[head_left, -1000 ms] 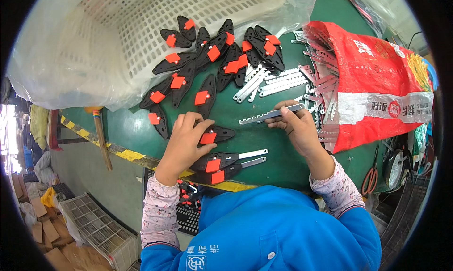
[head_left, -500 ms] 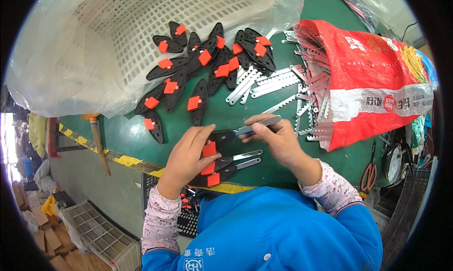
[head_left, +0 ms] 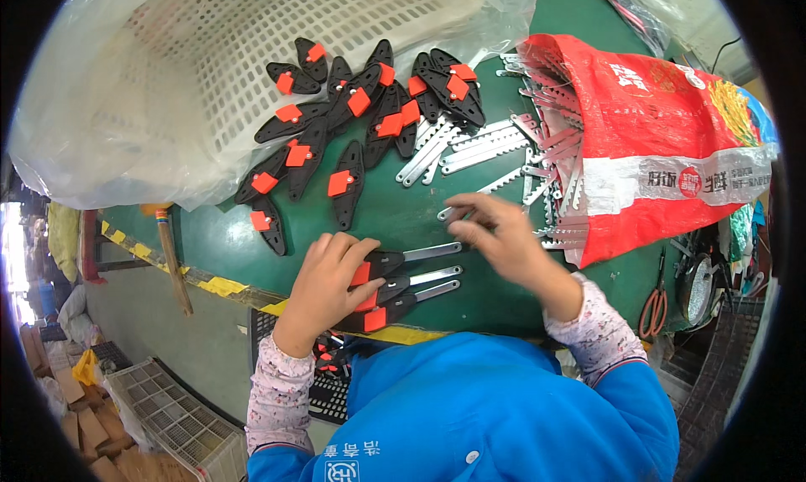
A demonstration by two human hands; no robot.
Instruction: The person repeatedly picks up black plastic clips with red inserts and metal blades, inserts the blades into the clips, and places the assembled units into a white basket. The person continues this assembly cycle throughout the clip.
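Observation:
My left hand (head_left: 323, 285) lies over a row of black plastic handles with red tabs near the table's front edge, its fingers and thumb closed about the uppermost handle (head_left: 384, 262). A smooth metal strip (head_left: 432, 251) sticks out of that handle to the right. Two more handles lie below it, one with a strip (head_left: 437, 275) and the lowest with another strip (head_left: 438, 290). My right hand (head_left: 504, 243) is apart from them, thumb and forefinger parted around the near end of a toothed metal strip (head_left: 495, 183) on the table.
Several loose black pieces with red tabs (head_left: 346, 184) lie at the back left, before a plastic-lined white basket (head_left: 252, 54). Toothed strips spill from a red woven bag (head_left: 621, 205) on the right. Scissors (head_left: 654, 310) are at the right edge and a wooden-handled tool (head_left: 172, 251) is at the left.
My right hand has let go of the strip at the uppermost handle and moved slightly right and up to a loose toothed strip. My left hand stays on the handles.

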